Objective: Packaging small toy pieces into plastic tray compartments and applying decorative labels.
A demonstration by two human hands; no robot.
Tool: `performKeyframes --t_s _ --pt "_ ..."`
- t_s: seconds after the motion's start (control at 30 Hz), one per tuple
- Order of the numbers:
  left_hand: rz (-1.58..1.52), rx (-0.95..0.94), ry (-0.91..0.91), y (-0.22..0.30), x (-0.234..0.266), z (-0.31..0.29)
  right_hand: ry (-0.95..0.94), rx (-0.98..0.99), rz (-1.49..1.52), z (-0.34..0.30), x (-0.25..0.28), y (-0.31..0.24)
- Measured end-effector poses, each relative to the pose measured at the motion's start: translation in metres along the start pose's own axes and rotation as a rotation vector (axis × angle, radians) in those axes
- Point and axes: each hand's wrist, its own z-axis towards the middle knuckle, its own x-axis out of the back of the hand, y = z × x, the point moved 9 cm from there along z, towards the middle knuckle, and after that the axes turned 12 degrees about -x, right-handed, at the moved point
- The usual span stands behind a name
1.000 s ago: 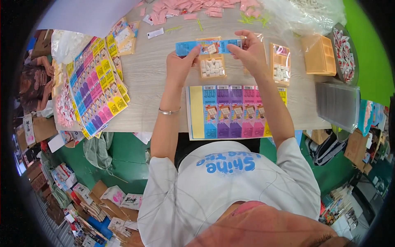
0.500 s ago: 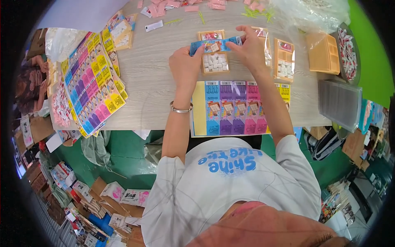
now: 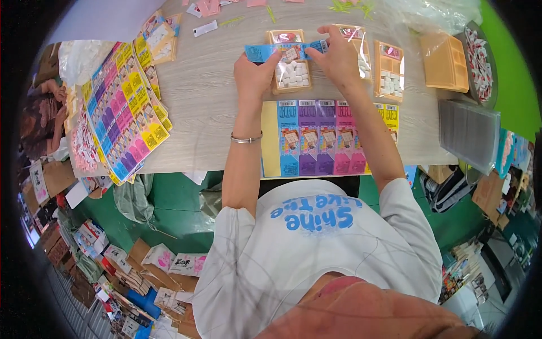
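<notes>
My left hand [image 3: 255, 74] pinches a blue printed label strip [image 3: 258, 53] near its left part, thumb on top, and the strip's left end sticks out past the hand. At its right end, my right hand [image 3: 340, 63] grips the same strip between thumb and fingers. The strip lies across the middle of a peach plastic tray [image 3: 292, 89] with a clear cover. Small white blocks [image 3: 293, 73] fill the tray's near part, and a red-and-pink packet [image 3: 287, 37] shows in its far part. Partly behind my right hand is a similar filled tray [image 3: 362, 44].
Another filled tray [image 3: 389, 97] lies farther right. Uncut colored label sheets [image 3: 307, 161] lie before me, with more sheets [image 3: 121, 113] at left. At right stand stacked peach trays [image 3: 443, 62], clear covers [image 3: 468, 135] and a dark bowl of small packets [image 3: 480, 68]. Pink packets [image 3: 210, 7] lie at the far edge.
More of the blue strip's left end now sticks out beyond my left hand. Both hands stay on the strip over the tray. The whole view has shifted slightly.
</notes>
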Motion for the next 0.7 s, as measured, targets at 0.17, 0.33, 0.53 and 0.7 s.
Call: performKeyframes --t_s 0.17,0.33,0.53,0.7 --pt "-0.476 0.023 0.097 0.023 0.007 -0.029 0.289 0.248 0.38 -0.034 0.033 -0.012" --pt "-0.588 0.036 0.027 0.053 0.015 -0.056 -0.56 -0.29 1.151 -0.076 -0.005 0.012" --pt "-0.195 -0.386 0.26 0.083 0.052 -0.068 -0.265 -0.222 1.07 -0.085 0.019 0.004" --pt "0.135 -0.437 0.142 0.105 0.044 -0.092 -0.243 -0.076 0.943 -0.101 0.028 -0.013"
